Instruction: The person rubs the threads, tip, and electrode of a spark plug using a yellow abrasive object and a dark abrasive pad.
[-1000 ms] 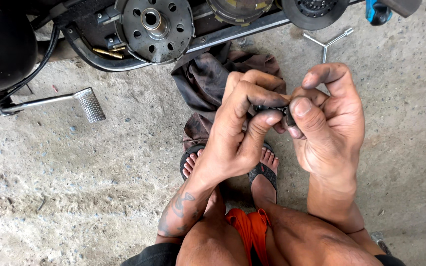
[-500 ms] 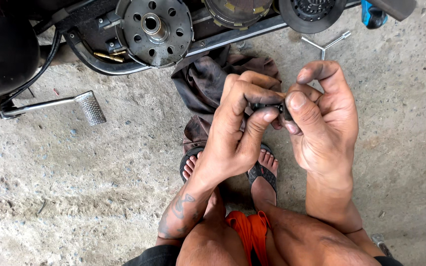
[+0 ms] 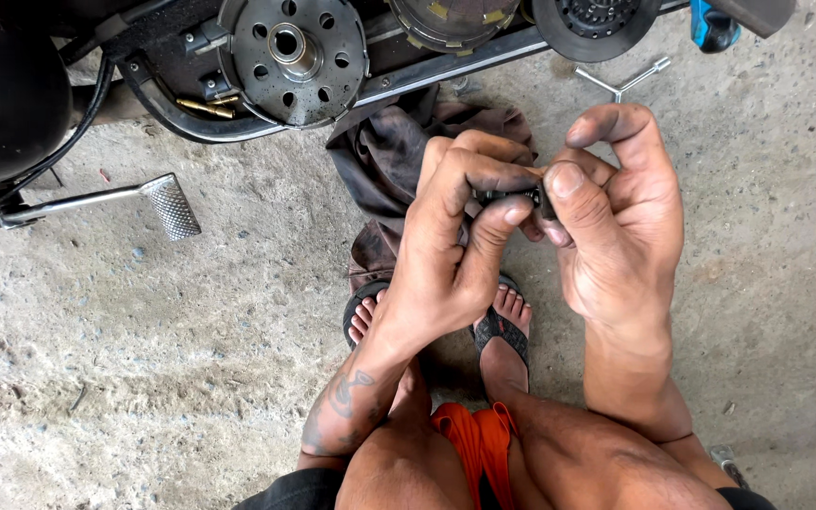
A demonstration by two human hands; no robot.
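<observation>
A: What do the two hands hold at the centre of the view?

B: A small dark metal part [image 3: 512, 196], pinched between them above the sandalled feet [image 3: 502, 321]. The left hand [image 3: 455, 246] curls its fingers over the part from above, thumb pressed up from beneath. The right hand [image 3: 616, 217] grips the part's other end between thumb and bent forefinger, its remaining fingers arched over the top. Both hands are smeared with dark grease.

A: What lies beyond the hands?

B: A crumpled brown rag [image 3: 399, 161] on the concrete floor [image 3: 144, 359], touching the frame of an opened engine. A round perforated metal disc [image 3: 292, 57] stands at top centre, a second dark disc [image 3: 597, 24] at top right.

A: Any tools, packages or labels?

B: A three-armed metal wrench [image 3: 620, 83] lies near the right hand; a blue object [image 3: 713, 26] sits at the top edge. A ribbed foot pedal [image 3: 170, 206] projects at left. No label is legible.
</observation>
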